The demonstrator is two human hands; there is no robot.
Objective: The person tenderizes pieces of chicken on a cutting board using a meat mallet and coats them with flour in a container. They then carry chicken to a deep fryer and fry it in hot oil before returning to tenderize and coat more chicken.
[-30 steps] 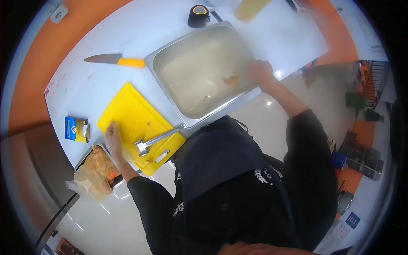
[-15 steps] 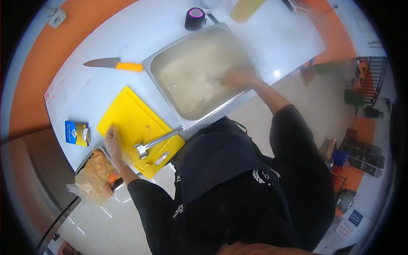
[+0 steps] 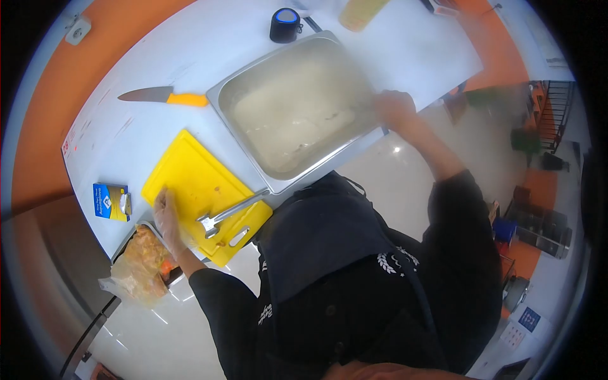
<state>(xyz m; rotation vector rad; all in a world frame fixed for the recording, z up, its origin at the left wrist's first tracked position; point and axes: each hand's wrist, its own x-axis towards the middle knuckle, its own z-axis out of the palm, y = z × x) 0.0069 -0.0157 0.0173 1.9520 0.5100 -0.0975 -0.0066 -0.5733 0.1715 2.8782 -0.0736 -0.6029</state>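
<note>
Left hand maybe steadies flat yellow plastic board, fingers I can't tell; right hand curls fingers tight at boxy silver metal pan's 3 o'clock.

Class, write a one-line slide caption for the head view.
Gloved left hand at a yellow cutting board, right hand by a steel pan.

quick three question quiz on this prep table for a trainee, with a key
1. True or false: the left hand is at the edge of the yellow cutting board.
2. What lies with its head on that board? A) the knife B) the metal mallet C) the glove box
3. Fill in: the right hand is by the rim of the metal ____.

Key: 1. True; 2. B; 3. pan
</note>
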